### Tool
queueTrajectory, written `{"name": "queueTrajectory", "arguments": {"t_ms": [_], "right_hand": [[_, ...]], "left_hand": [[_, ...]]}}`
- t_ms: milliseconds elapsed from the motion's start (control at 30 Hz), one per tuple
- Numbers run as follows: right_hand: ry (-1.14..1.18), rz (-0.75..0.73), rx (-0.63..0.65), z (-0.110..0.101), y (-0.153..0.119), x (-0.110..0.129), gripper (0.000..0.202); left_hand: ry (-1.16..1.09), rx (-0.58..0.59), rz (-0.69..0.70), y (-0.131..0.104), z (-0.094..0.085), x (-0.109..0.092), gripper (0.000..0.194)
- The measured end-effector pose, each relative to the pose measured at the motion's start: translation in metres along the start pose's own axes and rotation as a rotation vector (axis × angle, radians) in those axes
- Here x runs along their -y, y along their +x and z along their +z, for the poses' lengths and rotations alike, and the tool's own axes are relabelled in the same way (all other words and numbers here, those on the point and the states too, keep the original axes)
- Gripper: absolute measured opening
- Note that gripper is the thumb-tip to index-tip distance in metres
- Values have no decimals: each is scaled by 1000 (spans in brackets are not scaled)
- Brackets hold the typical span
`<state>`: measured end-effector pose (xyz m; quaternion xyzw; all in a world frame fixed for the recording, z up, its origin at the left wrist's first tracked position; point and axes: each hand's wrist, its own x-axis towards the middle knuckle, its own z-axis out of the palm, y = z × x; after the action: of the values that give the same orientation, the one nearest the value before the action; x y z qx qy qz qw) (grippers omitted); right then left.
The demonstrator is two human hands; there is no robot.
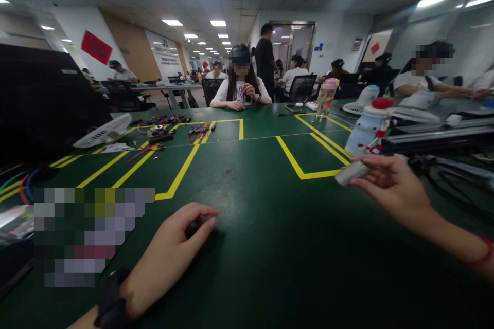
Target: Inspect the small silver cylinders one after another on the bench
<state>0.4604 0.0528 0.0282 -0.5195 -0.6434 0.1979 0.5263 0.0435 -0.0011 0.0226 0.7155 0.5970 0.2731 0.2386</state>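
Note:
My right hand (393, 190) is raised over the table at the right, thumb and fingers pinching a small grey block (352, 172). The block is slightly blurred, so its kind cannot be told. Just beyond that hand stands a light-blue bottle (363, 128) with a red top and red dots. Near the middle front, my left hand (177, 247) rests low at the green table (247, 185), loosely curved. A gap shows between its thumb and forefinger, and I see nothing held there; its inner fingers are partly hidden. A black band circles the left wrist.
Yellow tape lines mark the table. Wires and a small motor (159, 133) lie at the left beside a white fan (104, 131). A clear bottle (327, 98) and metal rails (436, 136) are at the right. A person (241, 82) sits opposite, holding something orange-red.

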Motion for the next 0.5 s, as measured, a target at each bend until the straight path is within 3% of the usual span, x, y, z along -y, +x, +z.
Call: {"name": "queueTrajectory", "arguments": {"t_ms": [133, 233, 333, 500], "right_hand": [[757, 590, 496, 87, -32, 63, 46], [1119, 744, 707, 122, -53, 84, 33], [1262, 817, 769, 133, -69, 85, 31], [1313, 968, 761, 129, -83, 80, 27]], "left_hand": [[-87, 6, 295, 3, 18, -53, 35], [-186, 20, 407, 4, 30, -80, 40], [-236, -12, 406, 4, 36, -85, 29], [-243, -28, 326, 4, 34, -78, 22]]}}
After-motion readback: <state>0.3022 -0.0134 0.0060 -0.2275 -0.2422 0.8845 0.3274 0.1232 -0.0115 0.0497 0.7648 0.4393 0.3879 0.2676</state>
